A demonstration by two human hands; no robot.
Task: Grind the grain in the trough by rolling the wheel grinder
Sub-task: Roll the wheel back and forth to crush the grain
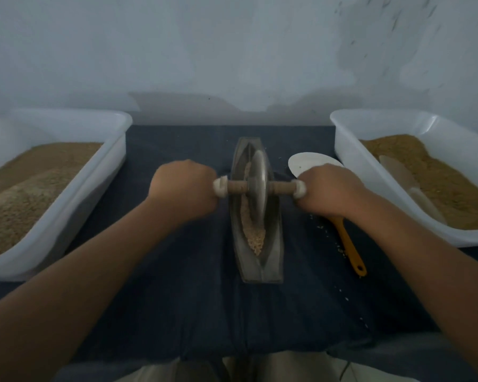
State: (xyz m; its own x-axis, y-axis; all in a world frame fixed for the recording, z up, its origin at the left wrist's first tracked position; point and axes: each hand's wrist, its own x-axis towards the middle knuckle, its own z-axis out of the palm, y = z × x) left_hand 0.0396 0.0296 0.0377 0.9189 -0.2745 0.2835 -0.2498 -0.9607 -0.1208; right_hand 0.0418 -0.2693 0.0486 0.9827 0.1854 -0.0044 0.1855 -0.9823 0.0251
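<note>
- The left tub [116, 139] on the dark-covered tabletop [177, 285] holds a heap of fine tan meal – a judgement: this is likely ground output, so some batches seem done.
- The left hand [184, 187] is closed in a fist around the left end of the wooden axle [235, 187], its cloth-wrapped tip showing just beside the knuckles.
- The trough [255, 268] lies lengthwise at the centre, the wheel grinder [258, 186] standing upright in its groove near the middle.
- The grain [255, 241] sits in the groove, mostly at the near end, and looks coarse and whole – so this batch appears far from ground, with many passes left.
- The right hand [330, 188] is likewise wrapped tight around the axle's right end, partly covering a white spoon [312, 161] with an orange handle that lies on the cloth.
- Stray grains dot the cloth near that handle.
- The right tub [342, 144] holds coarser brown grain with a scoop [398, 172] resting in it – probably the supply yet to be ground.
</note>
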